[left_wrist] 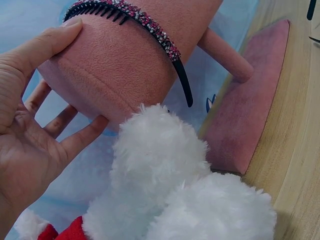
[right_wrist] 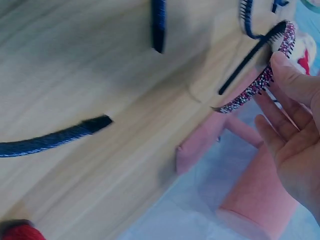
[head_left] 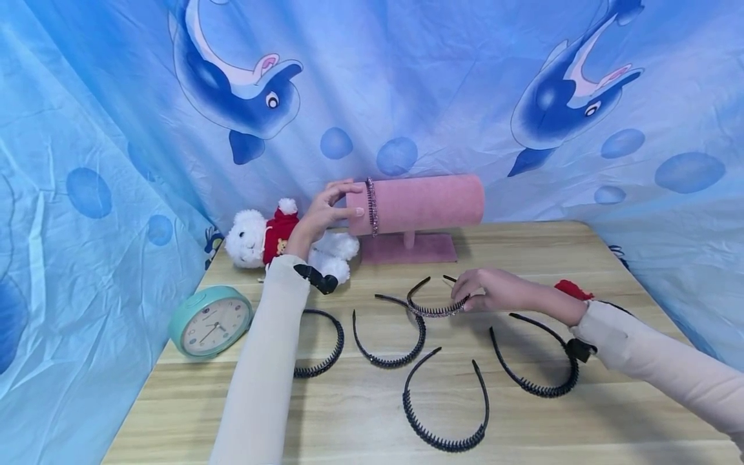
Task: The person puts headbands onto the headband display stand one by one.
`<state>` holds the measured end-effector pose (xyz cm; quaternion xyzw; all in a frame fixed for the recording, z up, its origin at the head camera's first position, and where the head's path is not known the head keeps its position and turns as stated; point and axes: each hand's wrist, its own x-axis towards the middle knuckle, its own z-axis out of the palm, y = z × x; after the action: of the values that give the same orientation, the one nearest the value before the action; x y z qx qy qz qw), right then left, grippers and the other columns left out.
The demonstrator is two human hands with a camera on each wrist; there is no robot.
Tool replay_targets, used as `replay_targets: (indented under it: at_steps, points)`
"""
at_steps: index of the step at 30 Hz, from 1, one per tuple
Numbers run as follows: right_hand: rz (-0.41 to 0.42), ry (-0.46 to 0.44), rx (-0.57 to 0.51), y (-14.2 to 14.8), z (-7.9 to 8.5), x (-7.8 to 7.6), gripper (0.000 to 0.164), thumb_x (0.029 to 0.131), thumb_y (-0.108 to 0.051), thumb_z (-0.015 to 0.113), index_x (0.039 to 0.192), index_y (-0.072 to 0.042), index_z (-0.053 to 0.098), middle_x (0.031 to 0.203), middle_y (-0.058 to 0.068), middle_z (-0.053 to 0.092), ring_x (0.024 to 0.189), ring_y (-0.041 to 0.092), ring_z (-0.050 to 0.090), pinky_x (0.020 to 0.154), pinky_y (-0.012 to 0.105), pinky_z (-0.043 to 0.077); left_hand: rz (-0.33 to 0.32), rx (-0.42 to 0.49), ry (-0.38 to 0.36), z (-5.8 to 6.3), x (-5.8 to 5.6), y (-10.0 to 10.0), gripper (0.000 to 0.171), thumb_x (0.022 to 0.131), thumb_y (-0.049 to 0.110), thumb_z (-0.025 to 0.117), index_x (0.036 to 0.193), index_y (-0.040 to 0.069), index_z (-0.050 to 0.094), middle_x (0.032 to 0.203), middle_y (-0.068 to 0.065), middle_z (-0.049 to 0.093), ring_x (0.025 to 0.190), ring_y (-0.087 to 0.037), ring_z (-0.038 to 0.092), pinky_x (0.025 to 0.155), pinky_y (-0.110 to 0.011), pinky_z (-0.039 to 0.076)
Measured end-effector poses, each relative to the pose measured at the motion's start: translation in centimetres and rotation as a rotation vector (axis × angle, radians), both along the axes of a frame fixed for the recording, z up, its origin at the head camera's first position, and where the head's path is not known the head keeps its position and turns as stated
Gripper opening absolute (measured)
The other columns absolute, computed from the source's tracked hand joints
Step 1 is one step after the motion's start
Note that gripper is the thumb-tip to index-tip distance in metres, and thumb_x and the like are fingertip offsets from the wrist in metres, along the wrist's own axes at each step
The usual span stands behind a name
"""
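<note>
My left hand (head_left: 323,210) holds the left end of a pink padded headband stand (head_left: 427,203), thumb in front and fingers behind. Around that end sits a rhinestone headband (left_wrist: 145,22) with black comb teeth; the thumb tip lies close to its edge. My right hand (head_left: 494,290) pinches a second rhinestone headband (right_wrist: 250,95) between thumb and fingers, above the wooden table (head_left: 349,426). Its tips point away from me in the head view. Several dark toothed headbands, such as the front one (head_left: 444,445), lie below and around the right hand.
A white plush bear (head_left: 247,239) in a red top lies behind the left forearm. The teal alarm clock (head_left: 212,323) stands at the left edge. Something red (head_left: 572,289) lies partly hidden beyond the right wrist. Blue dolphin-print curtains (head_left: 442,84) surround the table.
</note>
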<state>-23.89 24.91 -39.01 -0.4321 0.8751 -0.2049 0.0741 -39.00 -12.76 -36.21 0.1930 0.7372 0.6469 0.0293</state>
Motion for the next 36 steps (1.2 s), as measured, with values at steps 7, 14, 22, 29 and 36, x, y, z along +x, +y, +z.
replay_targets:
  at_steps: [7,14,22,29,36]
  points:
    - [-0.037,-0.064,-0.09,0.0,1.8,-1.0,0.023,0.088,-0.003,0.075,0.11,-0.006,0.077,0.11,0.008,0.078,0.109,0.031,0.071,0.098,0.048,0.059,0.01,-0.003,0.025,-0.1,0.1,0.0,0.046,0.084,0.003,0.079,0.127,0.015,0.069,0.158,0.001,0.039,0.151,-0.028,0.033,0.126,-0.056,0.028]
    - [-0.068,-0.075,-0.13,0.2,3.3,-2.3,0.021,0.091,-0.005,0.073,0.111,0.0,0.076,0.104,0.012,0.078,0.094,0.023,0.073,0.083,0.036,0.064,0.012,-0.013,0.028,-0.1,0.2,-0.2,0.048,0.085,0.005,0.079,0.13,0.014,0.067,0.159,0.003,0.038,0.151,-0.027,0.033,0.124,-0.055,0.033]
    - [-0.124,-0.184,-0.199,1.1,4.0,-3.7,0.021,0.094,-0.002,0.068,0.113,0.002,0.075,0.102,0.019,0.077,0.076,0.007,0.07,0.063,0.021,0.056,0.004,-0.011,0.02,-0.3,0.1,-0.1,0.047,0.085,0.005,0.08,0.129,0.017,0.068,0.16,0.003,0.037,0.152,-0.027,0.032,0.123,-0.054,0.034]
    - [-0.208,-0.217,-0.238,2.9,5.2,-4.7,0.021,0.096,-0.005,0.068,0.115,0.001,0.074,0.101,0.017,0.077,0.057,0.002,0.045,0.053,0.021,0.043,0.011,-0.019,0.017,-0.3,0.3,-0.1,0.047,0.084,0.005,0.08,0.128,0.018,0.069,0.159,0.004,0.038,0.152,-0.027,0.033,0.121,-0.052,0.038]
    - [-0.336,-0.267,-0.26,6.2,7.2,-5.4,0.03,0.1,-0.006,0.062,0.125,0.01,0.066,0.104,0.017,0.078,0.092,0.005,0.073,0.083,0.024,0.062,0.014,-0.011,0.037,-0.3,0.2,-0.1,0.046,0.084,0.005,0.08,0.128,0.015,0.069,0.158,0.002,0.039,0.151,-0.027,0.034,0.124,-0.052,0.033]
